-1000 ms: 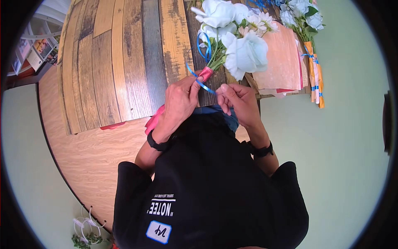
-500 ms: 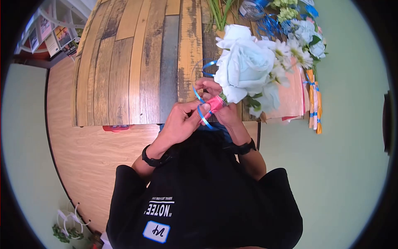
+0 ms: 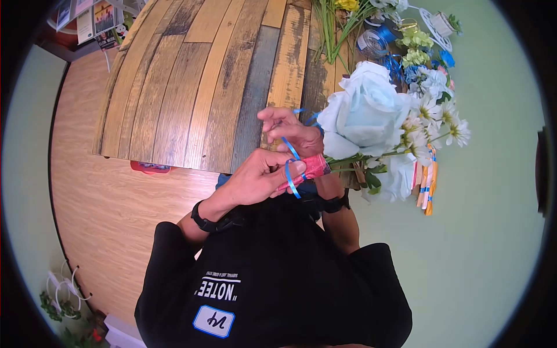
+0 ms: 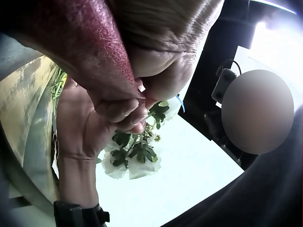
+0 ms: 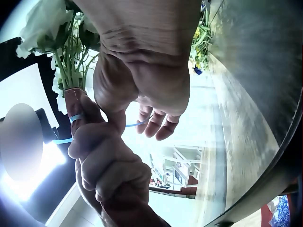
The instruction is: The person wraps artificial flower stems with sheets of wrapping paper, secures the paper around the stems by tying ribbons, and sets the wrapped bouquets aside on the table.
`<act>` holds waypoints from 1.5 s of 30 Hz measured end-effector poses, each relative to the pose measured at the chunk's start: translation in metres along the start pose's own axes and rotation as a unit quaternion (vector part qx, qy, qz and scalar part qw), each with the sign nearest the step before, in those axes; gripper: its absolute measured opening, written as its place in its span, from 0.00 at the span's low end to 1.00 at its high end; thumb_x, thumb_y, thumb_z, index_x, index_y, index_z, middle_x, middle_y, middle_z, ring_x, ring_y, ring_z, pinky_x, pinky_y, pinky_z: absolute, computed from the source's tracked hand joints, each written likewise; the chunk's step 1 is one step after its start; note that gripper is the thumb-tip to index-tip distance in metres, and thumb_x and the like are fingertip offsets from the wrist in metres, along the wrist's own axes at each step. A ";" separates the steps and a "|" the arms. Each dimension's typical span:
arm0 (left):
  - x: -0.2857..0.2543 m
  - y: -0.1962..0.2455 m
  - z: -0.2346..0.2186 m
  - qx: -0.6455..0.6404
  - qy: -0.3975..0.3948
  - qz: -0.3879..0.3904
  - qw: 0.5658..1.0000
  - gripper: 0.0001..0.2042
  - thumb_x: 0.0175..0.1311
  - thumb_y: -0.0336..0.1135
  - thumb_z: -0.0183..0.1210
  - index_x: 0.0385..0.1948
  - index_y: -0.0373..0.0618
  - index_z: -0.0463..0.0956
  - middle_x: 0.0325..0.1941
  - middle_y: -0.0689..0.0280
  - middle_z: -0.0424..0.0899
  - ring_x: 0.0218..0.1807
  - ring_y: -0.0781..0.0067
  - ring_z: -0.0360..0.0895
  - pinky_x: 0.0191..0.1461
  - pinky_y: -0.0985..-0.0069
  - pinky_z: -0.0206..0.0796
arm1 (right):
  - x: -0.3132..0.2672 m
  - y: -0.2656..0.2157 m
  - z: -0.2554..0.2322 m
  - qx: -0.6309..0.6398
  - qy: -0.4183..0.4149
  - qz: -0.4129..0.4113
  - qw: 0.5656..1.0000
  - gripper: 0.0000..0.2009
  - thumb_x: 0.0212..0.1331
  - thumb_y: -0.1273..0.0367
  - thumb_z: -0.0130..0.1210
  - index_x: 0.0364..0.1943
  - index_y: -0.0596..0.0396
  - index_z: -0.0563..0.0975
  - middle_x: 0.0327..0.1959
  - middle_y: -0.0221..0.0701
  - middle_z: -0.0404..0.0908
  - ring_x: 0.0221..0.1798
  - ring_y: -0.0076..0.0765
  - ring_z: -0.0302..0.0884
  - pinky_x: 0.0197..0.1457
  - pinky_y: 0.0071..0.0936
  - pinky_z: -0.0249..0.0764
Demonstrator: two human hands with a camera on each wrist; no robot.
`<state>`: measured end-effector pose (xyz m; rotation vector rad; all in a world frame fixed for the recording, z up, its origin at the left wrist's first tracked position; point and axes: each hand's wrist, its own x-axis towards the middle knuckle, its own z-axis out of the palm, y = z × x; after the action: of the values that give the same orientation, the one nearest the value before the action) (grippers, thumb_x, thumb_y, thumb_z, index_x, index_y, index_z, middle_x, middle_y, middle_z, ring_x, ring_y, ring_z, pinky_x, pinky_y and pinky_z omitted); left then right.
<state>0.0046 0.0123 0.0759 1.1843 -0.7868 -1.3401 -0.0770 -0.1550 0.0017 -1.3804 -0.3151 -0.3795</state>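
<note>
My left hand [image 3: 258,177] grips the pink-red wrapped handle [image 3: 316,166] of a bouquet, the thumb lying along it. The bouquet has a large pale blue rose [image 3: 371,110], white daisies [image 3: 429,124] and green leaves, and its flower heads lean to the right. A thin blue ribbon [image 3: 292,180] loops over the handle at the left thumb. Behind the handle, my right hand [image 3: 293,130] reaches across with loosely bent, spread fingers. In the right wrist view, the ribbon [image 5: 137,124] runs from the left hand towards those right fingers [image 5: 155,124].
Loose green stems [image 3: 333,35] lie at the far side of the wooden table [image 3: 197,87]. A ribbon spool [image 3: 371,43] and more flowers [image 3: 432,84] stand at the back right. Paper-wrapped stems [image 3: 429,185] tied with blue ribbon lie beyond the bouquet.
The right hand has gone from pinching the ribbon in front of the handle to behind it. The bouquet has tipped to the right, its handle still in the left hand. The head view has shifted.
</note>
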 end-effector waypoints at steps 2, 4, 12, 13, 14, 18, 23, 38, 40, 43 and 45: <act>-0.002 -0.001 -0.004 -0.023 -0.005 0.008 1.000 0.21 0.76 0.45 0.56 0.24 0.40 0.80 0.14 0.74 0.71 0.17 0.88 0.64 0.22 0.81 0.52 | 0.000 -0.001 -0.008 -0.018 -0.042 -0.028 0.999 0.20 0.62 0.79 0.60 0.59 0.57 0.77 0.61 0.44 0.70 0.59 0.39 0.70 0.60 0.34 0.71; -0.002 -0.002 -0.013 -0.008 -0.007 0.021 1.000 0.20 0.77 0.45 0.55 0.25 0.40 0.81 0.13 0.74 0.71 0.18 0.89 0.64 0.22 0.81 0.51 | -0.002 -0.008 -0.015 0.216 -0.049 0.116 0.968 0.14 0.63 0.77 0.61 0.53 0.60 0.79 0.53 0.43 0.74 0.54 0.39 0.74 0.56 0.34 0.73; -0.002 0.000 -0.025 -0.016 -0.003 0.006 1.000 0.21 0.76 0.46 0.55 0.25 0.39 0.80 0.17 0.72 0.74 0.18 0.88 0.65 0.21 0.82 0.54 | -0.028 -0.010 0.000 0.089 0.165 0.147 0.971 0.08 0.66 0.70 0.62 0.44 0.61 0.82 0.37 0.37 0.80 0.39 0.35 0.77 0.41 0.30 0.72; -0.002 0.001 -0.025 -0.015 -0.001 0.013 1.000 0.21 0.77 0.45 0.55 0.26 0.39 0.81 0.14 0.75 0.69 0.18 0.89 0.63 0.22 0.80 0.51 | -0.034 -0.006 0.000 0.118 0.225 0.181 0.950 0.08 0.65 0.71 0.63 0.42 0.61 0.82 0.34 0.36 0.80 0.38 0.34 0.76 0.40 0.29 0.71; -0.002 0.001 -0.026 -0.016 -0.002 0.012 1.000 0.21 0.77 0.45 0.55 0.26 0.39 0.81 0.14 0.75 0.69 0.18 0.89 0.63 0.22 0.80 0.51 | -0.051 0.008 -0.010 0.118 0.226 0.181 0.950 0.08 0.65 0.71 0.63 0.42 0.61 0.82 0.34 0.36 0.80 0.38 0.34 0.76 0.40 0.29 0.71; -0.002 0.003 -0.030 0.016 0.040 0.045 0.998 0.20 0.77 0.45 0.55 0.25 0.39 0.80 0.14 0.74 0.70 0.18 0.88 0.64 0.22 0.80 0.53 | -0.055 0.005 -0.007 -0.320 0.176 0.116 0.924 0.04 0.60 0.77 0.63 0.37 0.61 0.83 0.31 0.31 0.80 0.33 0.27 0.75 0.36 0.25 0.69; 0.000 0.000 -0.036 0.084 0.064 0.077 0.991 0.20 0.76 0.44 0.55 0.26 0.39 0.80 0.14 0.72 0.71 0.18 0.87 0.65 0.22 0.78 0.55 | -0.029 -0.022 0.029 -0.216 0.256 0.130 0.933 0.06 0.58 0.80 0.62 0.39 0.61 0.83 0.32 0.28 0.81 0.29 0.19 0.72 0.29 0.20 0.64; 0.011 -0.016 -0.034 0.189 0.204 0.142 0.950 0.14 0.75 0.35 0.57 0.54 0.38 0.82 0.25 0.61 0.84 0.25 0.81 0.74 0.31 0.78 0.69 | -0.020 -0.036 0.044 -0.072 0.313 0.233 0.918 0.07 0.64 0.70 0.65 0.39 0.61 0.87 0.27 0.22 0.82 0.30 0.13 0.69 0.33 0.17 0.66; 0.014 -0.019 -0.033 0.149 0.219 0.131 0.955 0.14 0.74 0.35 0.57 0.54 0.37 0.82 0.28 0.61 0.86 0.26 0.81 0.75 0.32 0.79 0.70 | -0.022 -0.032 0.049 -0.118 0.305 0.247 0.912 0.09 0.65 0.68 0.66 0.39 0.60 0.87 0.26 0.22 0.81 0.28 0.12 0.68 0.31 0.17 0.65; 0.016 -0.023 -0.032 0.136 0.222 0.119 0.958 0.14 0.74 0.35 0.57 0.54 0.36 0.81 0.30 0.62 0.87 0.27 0.82 0.75 0.33 0.78 0.71 | -0.021 -0.031 0.049 -0.105 0.317 0.236 0.912 0.09 0.65 0.67 0.66 0.39 0.60 0.87 0.24 0.21 0.79 0.26 0.12 0.66 0.27 0.17 0.62; 0.019 -0.029 -0.032 0.153 0.234 0.144 0.949 0.14 0.74 0.34 0.58 0.55 0.37 0.82 0.30 0.60 0.87 0.26 0.80 0.76 0.33 0.77 0.71 | -0.020 -0.041 0.047 -0.098 0.308 0.261 0.909 0.10 0.65 0.66 0.66 0.39 0.60 0.87 0.23 0.21 0.78 0.25 0.12 0.67 0.27 0.17 0.63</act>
<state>0.0290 0.0039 0.0365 1.4911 -0.7957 -0.6698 -0.1130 -0.1128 0.0370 -1.4017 0.6226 -0.3820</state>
